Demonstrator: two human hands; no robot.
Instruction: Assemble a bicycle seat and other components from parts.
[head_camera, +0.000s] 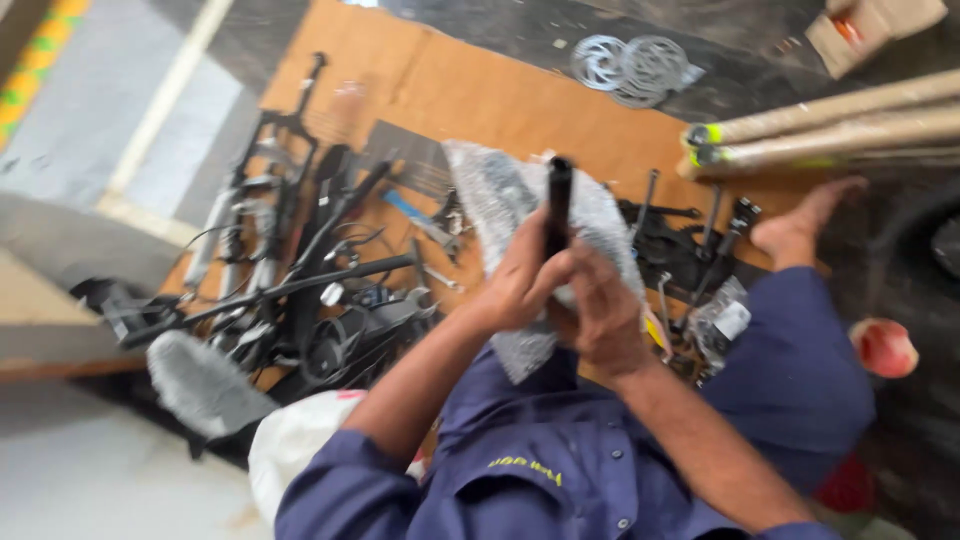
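Note:
A black tube-shaped part (558, 205) stands upright in front of me, partly wrapped in bubble wrap (495, 195). My left hand (522, 280) grips the lower part of the tube and the wrap from the left. Just below and to the right, my right hand (603, 315) closes around the tube's bottom end and the wrap. The picture is blurred by motion, so the fingers are hard to tell apart.
Brown cardboard (450, 90) covers the floor. A black bicycle frame and cables (290, 270) lie at left, loose tools (425, 225) in the middle. Brake discs (630, 65) and paper-wrapped tubes (830, 125) are at the back right. My bare foot (800, 225) rests at right.

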